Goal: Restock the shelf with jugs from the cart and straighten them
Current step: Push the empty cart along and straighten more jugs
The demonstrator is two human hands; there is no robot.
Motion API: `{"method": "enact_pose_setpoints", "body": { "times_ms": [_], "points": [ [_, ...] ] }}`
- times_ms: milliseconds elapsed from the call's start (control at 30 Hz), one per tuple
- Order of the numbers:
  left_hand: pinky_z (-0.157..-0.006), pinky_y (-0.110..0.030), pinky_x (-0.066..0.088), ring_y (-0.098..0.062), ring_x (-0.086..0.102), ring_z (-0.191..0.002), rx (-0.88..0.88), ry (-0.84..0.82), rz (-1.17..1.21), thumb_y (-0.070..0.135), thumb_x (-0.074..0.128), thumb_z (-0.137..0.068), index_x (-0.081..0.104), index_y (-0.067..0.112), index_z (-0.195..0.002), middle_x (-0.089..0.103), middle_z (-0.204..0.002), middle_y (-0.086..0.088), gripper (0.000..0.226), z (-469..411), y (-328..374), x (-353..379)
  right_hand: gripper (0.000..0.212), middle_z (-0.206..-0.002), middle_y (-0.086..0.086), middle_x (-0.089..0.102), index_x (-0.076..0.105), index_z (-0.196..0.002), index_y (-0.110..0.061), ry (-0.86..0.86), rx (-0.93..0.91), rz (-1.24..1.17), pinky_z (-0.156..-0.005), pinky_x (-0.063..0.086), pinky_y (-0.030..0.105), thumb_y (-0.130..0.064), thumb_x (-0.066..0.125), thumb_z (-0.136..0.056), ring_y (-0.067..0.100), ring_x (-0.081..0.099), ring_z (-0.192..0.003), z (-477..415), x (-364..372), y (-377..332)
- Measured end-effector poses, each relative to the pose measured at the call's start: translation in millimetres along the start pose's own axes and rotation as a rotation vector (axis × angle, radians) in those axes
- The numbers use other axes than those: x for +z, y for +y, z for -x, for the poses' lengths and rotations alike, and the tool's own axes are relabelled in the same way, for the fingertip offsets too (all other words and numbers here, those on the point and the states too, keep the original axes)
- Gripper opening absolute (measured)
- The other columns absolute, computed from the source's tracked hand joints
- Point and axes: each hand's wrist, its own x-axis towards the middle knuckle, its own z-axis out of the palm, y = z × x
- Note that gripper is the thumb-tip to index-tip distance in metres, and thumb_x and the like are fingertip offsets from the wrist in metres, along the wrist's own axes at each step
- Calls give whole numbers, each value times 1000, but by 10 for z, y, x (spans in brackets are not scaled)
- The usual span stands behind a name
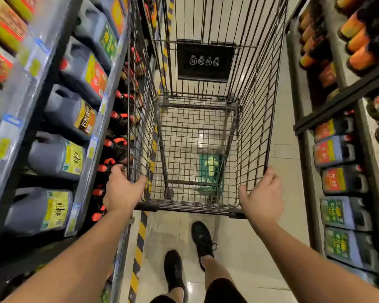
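From the head view, our left hand (120,189) grasps the near left corner of the cart (256,106), fingers curled over the wire rim. Our right hand (260,200) grasps the near right corner the same way. Dark jugs (57,157) with yellow and red labels stand in a row on the shelf (90,147) just beside the cart's left side. Further jugs (337,180) line the right of the aisle.

1 cart (256,95), 12 o'clock. Hands: 2, i.e. L hand (123,189) + R hand (260,200). L-shelf jugs (57,156), 9 o'clock: 5 clear, more too blurred to count. R-shelf jugs (344,179), 3 o'clock: 5 clear. Shoes (173,270), 6 o'clock: 2. Green floor arrow (210,167): 1.
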Motion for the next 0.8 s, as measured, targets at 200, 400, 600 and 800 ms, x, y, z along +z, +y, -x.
{"method": "enact_pose_setpoints", "body": {
  "times_ms": [200, 400, 600, 800],
  "points": [
    [-88, -44, 50, -26, 58, -113, 157, 38, 63, 44, 69, -81, 42, 23, -138, 60, -124, 1, 66, 182, 285, -559, 80, -142, 15, 38, 26, -148, -12, 18, -209, -9, -97, 47, 47, -45, 61, -84, 30, 40, -128, -89, -475, -391],
    [-70, -34, 43, -28, 62, -102, 247, 159, 103, 34, 72, -80, 52, 20, -122, 62, -109, 0, 48, 436, 424, -1214, 75, -137, 8, 43, 35, -144, -14, 113, -420, -80, -100, 45, 40, -51, 59, -83, 23, 42, -125, -116, -1103, -1041],
    [-79, -39, 50, -24, 61, -102, 298, 289, 200, 39, 69, -81, 50, 21, -125, 60, -114, 3, 52, 602, 684, -2053, 75, -141, 2, 39, 32, -144, -21, 124, -609, -184, -103, 44, 39, -57, 51, -81, 18, 40, -129, -41, -1845, -1755],
    [-75, -34, 46, -18, 60, -99, 393, 514, 297, 44, 65, -77, 50, 32, -119, 58, -108, 11, 46, 988, 786, -2917, 64, -129, -4, 46, 39, -136, -27, 98, -849, -403, -90, 50, 42, -56, 50, -81, 16, 47, -120, 373, -2471, -2479]
  ]
}}
